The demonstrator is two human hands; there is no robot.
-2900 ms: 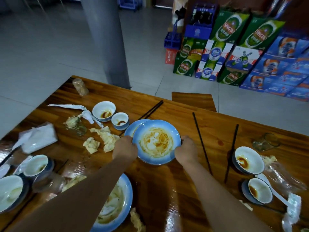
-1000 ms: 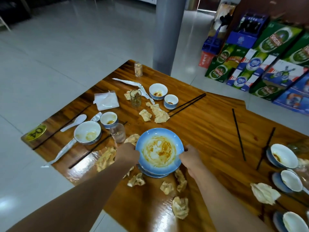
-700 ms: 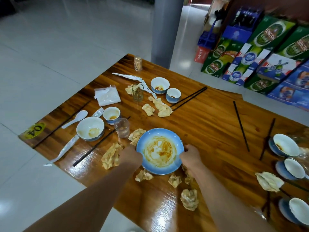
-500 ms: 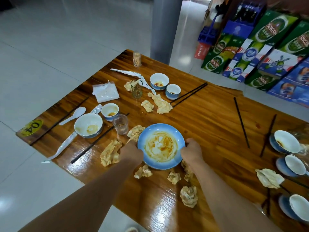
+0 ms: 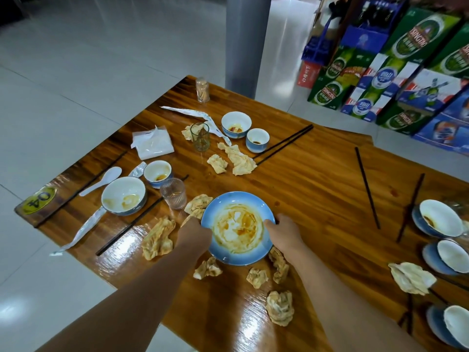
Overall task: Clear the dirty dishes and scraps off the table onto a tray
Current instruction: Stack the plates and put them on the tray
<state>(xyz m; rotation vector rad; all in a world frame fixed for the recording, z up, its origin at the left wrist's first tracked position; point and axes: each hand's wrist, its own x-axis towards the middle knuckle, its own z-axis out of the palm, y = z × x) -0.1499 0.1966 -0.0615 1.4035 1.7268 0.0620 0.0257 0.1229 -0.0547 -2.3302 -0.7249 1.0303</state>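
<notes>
Wooden table (image 5: 317, 179) on a pale tile floor, beer cartons (image 5: 396, 72) stacked past its far edge, dirty bowls, chopsticks and crumpled napkins scattered all over the top. Blue plate (image 5: 237, 228), smeared with orange sauce, sits near the table's near edge with a ribbed glass (image 5: 174, 193) just beside its left rim and napkin wads (image 5: 256, 276) around its near rim. Left hand (image 5: 194, 232) grips the left rim and right hand (image 5: 285, 232) grips the right rim, fingers curled under the edge out of sight, thumbs on top, plate between them.
</notes>
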